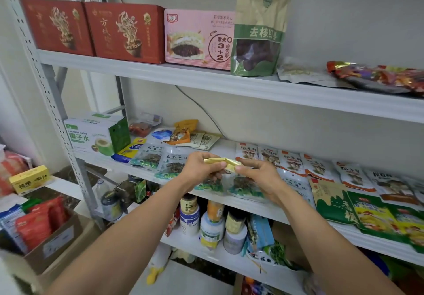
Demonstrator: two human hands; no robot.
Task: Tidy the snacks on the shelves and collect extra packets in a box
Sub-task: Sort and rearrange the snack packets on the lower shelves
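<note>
Gold packet (pixel 223 162) between both hands' fingers (pixel 212 157).

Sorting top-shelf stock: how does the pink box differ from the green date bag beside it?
The pink box is a rigid carton, low and wide; the date bag is a soft pouch, taller and narrower. The box shows a printed cake picture; the bag has a clear window showing dark fruit. Both stand on the top shelf, touching.

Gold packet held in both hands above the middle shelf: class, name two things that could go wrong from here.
1. The gold packet is only pinched at its ends by the left hand and right hand; it could slip onto the packets below.
2. The tall green-and-tan pouch stands at the top shelf edge and might topple if bumped.
</note>
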